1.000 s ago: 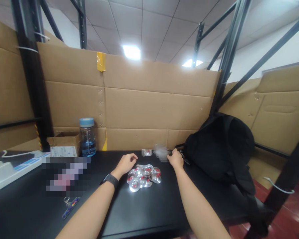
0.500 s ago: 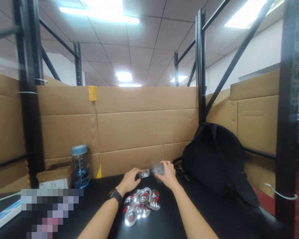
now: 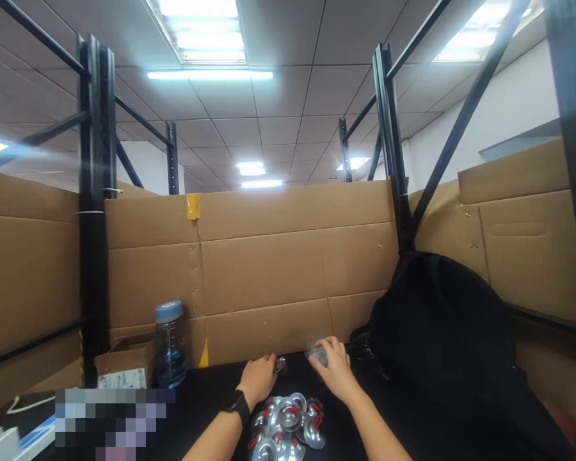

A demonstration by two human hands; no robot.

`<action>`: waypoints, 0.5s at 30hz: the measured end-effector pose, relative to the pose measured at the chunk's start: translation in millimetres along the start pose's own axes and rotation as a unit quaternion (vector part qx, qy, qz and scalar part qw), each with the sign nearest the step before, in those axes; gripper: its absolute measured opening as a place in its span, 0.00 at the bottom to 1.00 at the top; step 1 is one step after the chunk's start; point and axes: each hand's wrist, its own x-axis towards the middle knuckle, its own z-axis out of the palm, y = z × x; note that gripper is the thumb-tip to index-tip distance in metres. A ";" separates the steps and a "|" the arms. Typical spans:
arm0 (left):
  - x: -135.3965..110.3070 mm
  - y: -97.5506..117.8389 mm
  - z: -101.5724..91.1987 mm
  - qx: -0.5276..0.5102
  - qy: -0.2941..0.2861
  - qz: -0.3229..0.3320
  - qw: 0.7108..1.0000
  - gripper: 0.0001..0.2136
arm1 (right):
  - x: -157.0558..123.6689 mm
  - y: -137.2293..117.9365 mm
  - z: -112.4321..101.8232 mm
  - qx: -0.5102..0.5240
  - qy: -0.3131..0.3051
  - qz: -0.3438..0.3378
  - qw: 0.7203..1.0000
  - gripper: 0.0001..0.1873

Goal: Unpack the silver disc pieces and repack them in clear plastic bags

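Note:
A pile of shiny silver discs with red markings (image 3: 288, 419) lies on the black tabletop between my forearms. Just beyond it my left hand (image 3: 260, 379), with a dark band on its wrist, has its fingers closed on a small silver piece (image 3: 281, 365), mostly covered by the fingers. To its right, a crumpled clear plastic wrapper (image 3: 318, 354) sits between the thumb and fingers of my right hand (image 3: 335, 368). Whether anything is inside the wrapper cannot be made out. The hands are apart, near the cardboard back wall.
A blue-lidded water bottle (image 3: 169, 346) and a small cardboard box (image 3: 127, 365) stand at the left. A large black bag (image 3: 446, 339) fills the right side. Cardboard panels (image 3: 288, 269) and black metal posts (image 3: 94, 256) enclose the table. A white power strip (image 3: 36, 438) lies front left.
The view has tilted up, so the table sits lower in it. My left fingers have closed over the small silver piece, which showed more openly before. My right hand still holds the wrapper.

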 end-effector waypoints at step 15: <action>-67.3 -46.8 -0.9 -0.225 0.147 -0.086 0.959 0.17 | -30.0 -71.6 21.6 0.083 -0.082 -0.131 0.985 0.08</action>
